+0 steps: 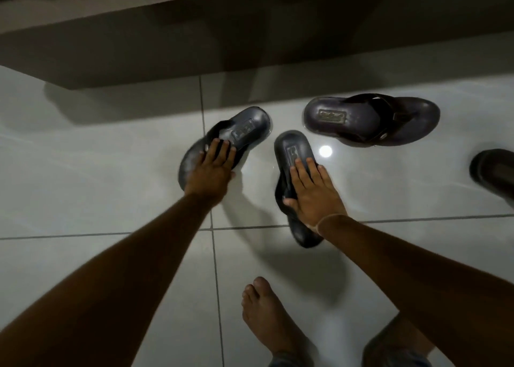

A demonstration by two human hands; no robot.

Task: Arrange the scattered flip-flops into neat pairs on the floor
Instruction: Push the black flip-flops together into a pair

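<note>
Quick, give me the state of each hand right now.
Left hand: open, fingers spread flat on the left grey flip-flop, not gripping.
Right hand: open, palm down on the middle grey flip-flop, thumb at its edge.
</note>
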